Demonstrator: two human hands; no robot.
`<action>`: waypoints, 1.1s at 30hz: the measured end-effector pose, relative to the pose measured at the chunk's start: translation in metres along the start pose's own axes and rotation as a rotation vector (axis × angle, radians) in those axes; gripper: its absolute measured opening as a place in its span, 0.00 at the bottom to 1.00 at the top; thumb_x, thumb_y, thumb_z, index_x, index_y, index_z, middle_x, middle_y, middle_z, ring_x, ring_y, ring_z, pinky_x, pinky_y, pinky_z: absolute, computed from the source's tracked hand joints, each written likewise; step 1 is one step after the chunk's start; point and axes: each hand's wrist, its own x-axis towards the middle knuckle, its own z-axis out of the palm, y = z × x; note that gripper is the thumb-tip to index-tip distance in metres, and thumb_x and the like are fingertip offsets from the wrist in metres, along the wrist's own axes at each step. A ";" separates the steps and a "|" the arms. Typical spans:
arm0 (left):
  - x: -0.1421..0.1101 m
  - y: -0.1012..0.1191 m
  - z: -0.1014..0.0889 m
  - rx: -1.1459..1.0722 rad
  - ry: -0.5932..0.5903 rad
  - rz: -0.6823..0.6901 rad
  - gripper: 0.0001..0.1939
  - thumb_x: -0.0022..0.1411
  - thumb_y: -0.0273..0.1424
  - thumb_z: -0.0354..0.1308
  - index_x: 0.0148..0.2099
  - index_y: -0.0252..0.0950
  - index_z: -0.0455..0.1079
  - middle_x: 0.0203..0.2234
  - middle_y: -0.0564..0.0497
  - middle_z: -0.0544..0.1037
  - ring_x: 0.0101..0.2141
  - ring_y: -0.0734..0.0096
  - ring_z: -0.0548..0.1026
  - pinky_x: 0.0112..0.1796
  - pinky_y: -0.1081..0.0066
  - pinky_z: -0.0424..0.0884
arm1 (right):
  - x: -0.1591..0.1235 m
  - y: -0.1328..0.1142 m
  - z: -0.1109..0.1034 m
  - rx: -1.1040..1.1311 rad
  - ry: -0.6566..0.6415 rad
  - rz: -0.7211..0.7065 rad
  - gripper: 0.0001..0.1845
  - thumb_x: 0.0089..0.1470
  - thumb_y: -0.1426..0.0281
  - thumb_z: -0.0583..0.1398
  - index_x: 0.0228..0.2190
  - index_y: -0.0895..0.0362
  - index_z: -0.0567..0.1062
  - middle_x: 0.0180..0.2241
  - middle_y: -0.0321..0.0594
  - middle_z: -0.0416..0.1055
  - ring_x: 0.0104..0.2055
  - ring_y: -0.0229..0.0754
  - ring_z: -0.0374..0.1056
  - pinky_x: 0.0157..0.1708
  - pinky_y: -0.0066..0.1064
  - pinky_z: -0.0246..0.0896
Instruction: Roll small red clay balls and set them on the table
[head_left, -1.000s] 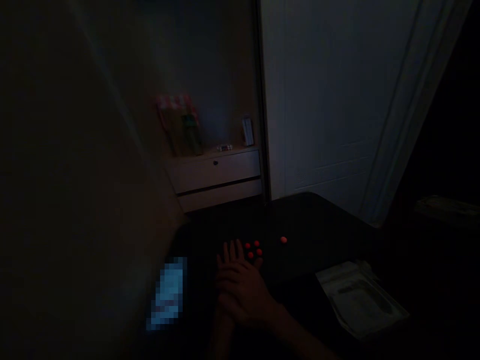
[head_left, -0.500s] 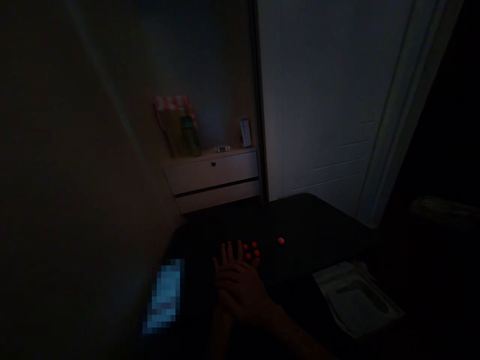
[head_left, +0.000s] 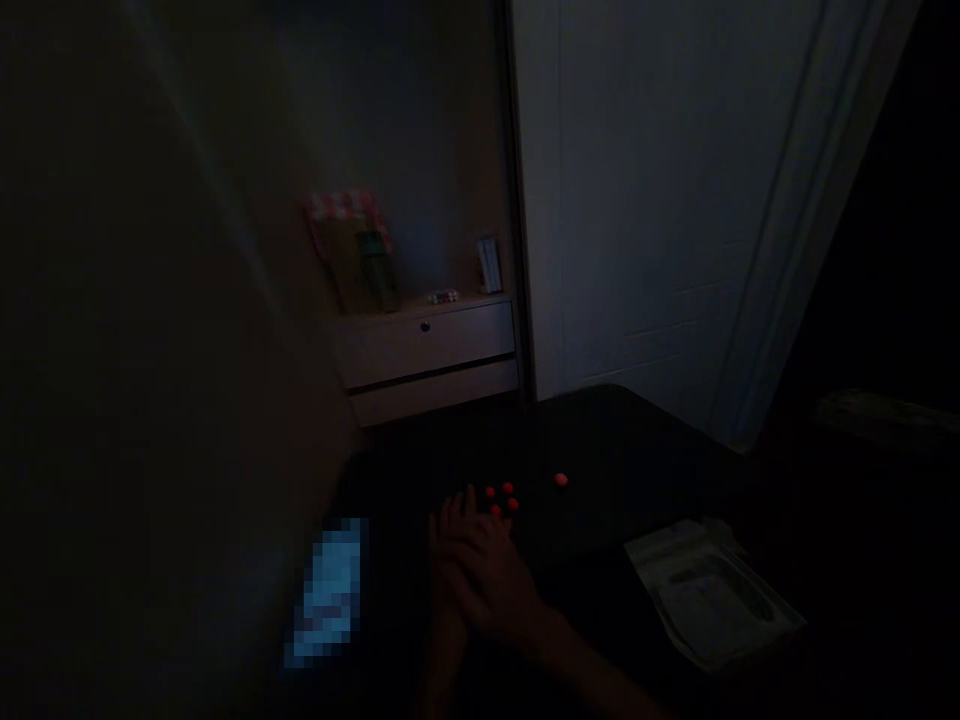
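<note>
My left hand (head_left: 451,515) is low in the middle of the view, its fingers pointing away from me and slightly bent. Across its back lies my right hand (head_left: 487,575), fingers stretched over it, covering most of it. Whatever is under the left palm is hidden. Just beyond the hands, several small red balls (head_left: 508,488) sit in a cluster on the dark tabletop (head_left: 600,430). A larger, paler red lump (head_left: 561,480) lies apart to their right. The scene is very dark.
A clear plastic bag (head_left: 712,595) lies at the right. To the left glows a blurred-out bright screen-like patch (head_left: 330,590). Behind the table stand a drawer unit (head_left: 435,345), with a green bottle (head_left: 379,270) and small items on top, and a pale door (head_left: 637,200).
The left hand's spread fingers have drawn closer together and pulled back slightly toward me. My right hand stays on top of it. The red balls have not moved.
</note>
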 end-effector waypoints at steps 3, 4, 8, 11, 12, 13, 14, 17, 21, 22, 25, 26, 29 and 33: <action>0.003 -0.007 -0.002 -0.017 -0.012 0.013 0.22 0.68 0.35 0.53 0.62 0.45 0.72 0.62 0.43 0.75 0.68 0.49 0.63 0.70 0.45 0.44 | -0.002 0.004 0.003 0.016 0.144 0.107 0.17 0.65 0.75 0.55 0.53 0.53 0.75 0.50 0.46 0.75 0.52 0.51 0.68 0.54 0.47 0.63; 0.006 -0.008 -0.003 -0.036 0.001 -0.003 0.24 0.68 0.33 0.51 0.63 0.43 0.71 0.63 0.42 0.74 0.67 0.50 0.65 0.69 0.45 0.46 | -0.002 0.006 0.004 0.029 0.186 0.142 0.18 0.65 0.76 0.54 0.53 0.53 0.74 0.49 0.46 0.74 0.51 0.50 0.68 0.54 0.47 0.64; 0.015 -0.002 -0.011 -0.215 0.111 -0.167 0.28 0.64 0.37 0.57 0.64 0.36 0.67 0.60 0.36 0.75 0.61 0.49 0.72 0.63 0.48 0.62 | -0.003 0.015 0.008 0.066 0.271 0.232 0.23 0.64 0.81 0.51 0.53 0.50 0.74 0.49 0.45 0.73 0.52 0.48 0.69 0.56 0.45 0.64; 0.020 0.005 -0.020 -0.493 0.195 -0.293 0.25 0.65 0.44 0.57 0.60 0.37 0.69 0.57 0.38 0.78 0.59 0.51 0.74 0.61 0.51 0.66 | -0.002 0.016 0.006 0.080 0.216 0.251 0.25 0.61 0.82 0.51 0.54 0.51 0.74 0.51 0.45 0.73 0.54 0.46 0.69 0.57 0.43 0.64; 0.020 0.007 -0.024 -0.610 0.215 -0.329 0.25 0.66 0.46 0.56 0.60 0.38 0.69 0.56 0.38 0.78 0.59 0.52 0.75 0.61 0.51 0.66 | -0.002 0.015 0.005 0.087 0.152 0.254 0.24 0.61 0.82 0.53 0.54 0.51 0.74 0.51 0.44 0.73 0.53 0.46 0.70 0.56 0.41 0.65; 0.021 0.008 -0.028 -0.727 0.216 -0.361 0.26 0.67 0.49 0.55 0.59 0.38 0.69 0.56 0.38 0.79 0.59 0.52 0.75 0.61 0.51 0.66 | -0.001 0.014 0.004 0.089 0.069 0.249 0.23 0.60 0.80 0.56 0.54 0.51 0.74 0.50 0.44 0.74 0.53 0.46 0.71 0.55 0.40 0.67; 0.021 0.008 -0.031 -0.837 0.200 -0.393 0.28 0.67 0.51 0.54 0.60 0.38 0.69 0.56 0.38 0.79 0.58 0.52 0.76 0.61 0.50 0.66 | -0.001 0.012 0.003 0.083 -0.019 0.232 0.22 0.59 0.77 0.59 0.54 0.52 0.74 0.50 0.44 0.74 0.53 0.47 0.71 0.55 0.40 0.67; 0.022 0.008 -0.037 -1.025 0.123 -0.473 0.31 0.66 0.56 0.52 0.58 0.38 0.71 0.54 0.37 0.80 0.55 0.51 0.78 0.60 0.48 0.68 | -0.001 0.010 0.000 0.052 -0.188 0.164 0.22 0.58 0.70 0.65 0.54 0.53 0.76 0.52 0.45 0.75 0.55 0.50 0.71 0.57 0.43 0.66; 0.022 0.007 -0.033 -1.011 0.180 -0.499 0.30 0.64 0.55 0.55 0.54 0.36 0.74 0.49 0.38 0.82 0.53 0.51 0.79 0.58 0.48 0.68 | 0.000 0.013 0.000 0.117 -0.189 0.175 0.22 0.56 0.76 0.64 0.53 0.56 0.77 0.54 0.47 0.75 0.57 0.48 0.70 0.59 0.39 0.65; 0.022 0.007 -0.031 -1.000 0.213 -0.490 0.28 0.63 0.54 0.57 0.52 0.36 0.74 0.48 0.38 0.83 0.52 0.52 0.80 0.58 0.49 0.69 | 0.001 0.014 0.000 0.126 -0.184 0.188 0.23 0.54 0.77 0.64 0.52 0.56 0.77 0.54 0.47 0.74 0.57 0.47 0.70 0.59 0.38 0.65; 0.020 0.008 -0.029 -0.989 0.295 -0.436 0.22 0.61 0.47 0.61 0.48 0.35 0.74 0.42 0.41 0.83 0.48 0.55 0.81 0.57 0.51 0.70 | 0.003 0.013 -0.001 0.068 -0.198 0.232 0.24 0.52 0.76 0.66 0.52 0.56 0.78 0.53 0.47 0.75 0.56 0.49 0.71 0.59 0.40 0.65; 0.020 0.008 -0.029 -0.990 0.309 -0.425 0.20 0.60 0.45 0.62 0.47 0.35 0.75 0.41 0.42 0.83 0.47 0.57 0.81 0.56 0.51 0.71 | 0.003 0.012 -0.002 0.021 -0.215 0.246 0.24 0.52 0.74 0.67 0.52 0.56 0.78 0.51 0.47 0.76 0.55 0.51 0.71 0.58 0.42 0.65; 0.018 0.009 -0.031 -0.988 0.318 -0.438 0.16 0.60 0.41 0.62 0.46 0.36 0.75 0.39 0.43 0.83 0.44 0.58 0.82 0.53 0.53 0.73 | 0.002 0.010 -0.002 -0.093 -0.243 0.278 0.20 0.53 0.70 0.68 0.49 0.55 0.80 0.47 0.47 0.77 0.52 0.55 0.72 0.57 0.49 0.64; 0.017 0.011 -0.033 -0.957 0.311 -0.451 0.16 0.56 0.39 0.65 0.44 0.35 0.76 0.40 0.43 0.83 0.43 0.59 0.81 0.49 0.58 0.75 | 0.002 0.015 -0.003 0.079 -0.133 0.313 0.22 0.55 0.74 0.65 0.52 0.53 0.77 0.49 0.45 0.76 0.51 0.48 0.73 0.53 0.39 0.68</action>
